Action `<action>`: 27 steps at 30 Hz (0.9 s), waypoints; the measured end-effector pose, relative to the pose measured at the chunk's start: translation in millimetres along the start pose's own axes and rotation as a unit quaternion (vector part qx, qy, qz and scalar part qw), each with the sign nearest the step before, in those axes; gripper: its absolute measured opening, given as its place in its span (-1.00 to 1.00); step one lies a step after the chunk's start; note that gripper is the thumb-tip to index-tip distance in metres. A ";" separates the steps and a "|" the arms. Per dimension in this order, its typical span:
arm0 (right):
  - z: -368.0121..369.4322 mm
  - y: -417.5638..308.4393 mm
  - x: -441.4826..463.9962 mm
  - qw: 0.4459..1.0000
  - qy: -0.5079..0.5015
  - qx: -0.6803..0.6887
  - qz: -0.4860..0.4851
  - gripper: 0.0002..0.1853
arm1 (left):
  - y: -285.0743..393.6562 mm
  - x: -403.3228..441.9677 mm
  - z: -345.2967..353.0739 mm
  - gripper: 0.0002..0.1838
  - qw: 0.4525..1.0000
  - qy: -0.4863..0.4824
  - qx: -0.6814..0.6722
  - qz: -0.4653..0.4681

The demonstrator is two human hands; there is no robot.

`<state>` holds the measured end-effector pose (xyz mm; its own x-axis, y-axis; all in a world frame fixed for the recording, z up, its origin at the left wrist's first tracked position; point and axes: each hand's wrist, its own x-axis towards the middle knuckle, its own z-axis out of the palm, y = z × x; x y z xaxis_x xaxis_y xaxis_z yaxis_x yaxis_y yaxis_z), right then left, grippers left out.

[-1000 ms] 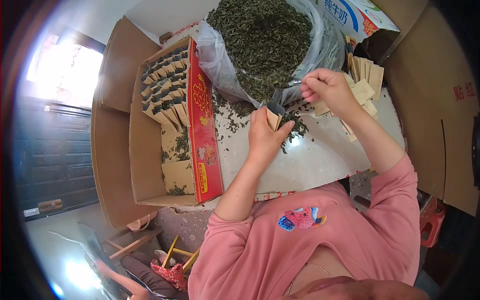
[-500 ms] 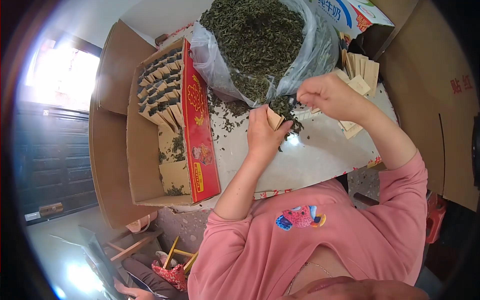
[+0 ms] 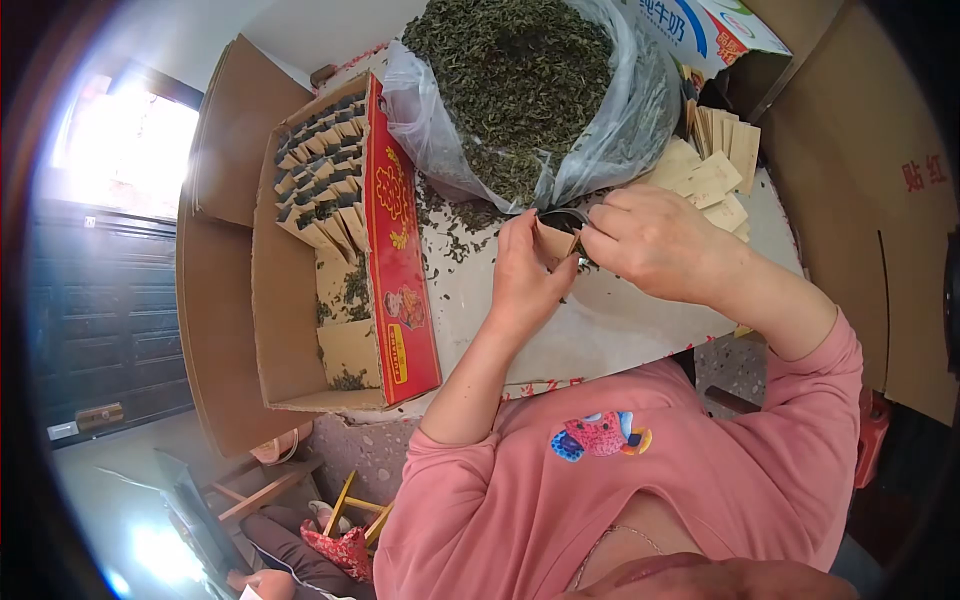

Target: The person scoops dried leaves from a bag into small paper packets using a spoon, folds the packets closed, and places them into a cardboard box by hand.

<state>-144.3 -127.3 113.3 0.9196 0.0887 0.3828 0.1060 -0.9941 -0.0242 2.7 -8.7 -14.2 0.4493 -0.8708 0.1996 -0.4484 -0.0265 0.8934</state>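
Note:
Low in front of the plastic bag, my left hand (image 3: 527, 270) is closed on a small brown paper packet (image 3: 553, 241), held at a tilt with its mouth towards the right. My right hand (image 3: 655, 243) is closed right beside the packet, fingers pinched. A thin, curved grey edge (image 3: 568, 212), like the rim of a scoop, shows between the two hands; most of it is hidden by my fingers. Behind them, the clear plastic bag (image 3: 630, 130) is full of dried green leaves (image 3: 510, 90).
To the left, an open red-sided carton (image 3: 400, 300) holds rows of filled paper packets (image 3: 325, 170). Flat paper packets (image 3: 715, 180) lie on the right of the white table (image 3: 600, 335). A milk carton (image 3: 715, 35) stands behind. Another person's hand (image 3: 268, 582) shows at lower left.
My right hand has moved down and left against the packet. The heap of leaves beside the packet is now largely out of sight. My left hand stays nearly in place.

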 end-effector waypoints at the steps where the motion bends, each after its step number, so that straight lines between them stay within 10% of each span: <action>1: -4.5 -0.5 -0.4 1.000 -0.006 -0.001 0.004 -0.81 | 4.2 -0.6 -2.5 -0.30 1.000 0.000 0.000 0.000; 15: -11.4 -12.4 -10.8 0.999 0.007 -0.014 0.028 -0.78 | 4.7 -2.3 -6.1 -0.34 0.999 0.022 0.011 0.045; 21: -4.4 -8.9 -41.5 0.975 0.128 0.099 0.155 -0.86 | 7.4 -9.4 -21.5 -0.30 0.996 0.018 0.064 0.055; 27: 17.6 0.1 -71.2 0.899 -0.071 0.194 0.387 -0.90 | 12.5 -16.1 -34.7 -0.34 0.993 -0.025 -0.070 -0.094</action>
<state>-203.0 -132.6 69.8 0.8106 -0.5856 -0.0088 -0.4878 -0.6668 -0.5634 16.7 22.0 7.7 0.4745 -0.8802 0.0064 -0.2473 -0.1264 0.9607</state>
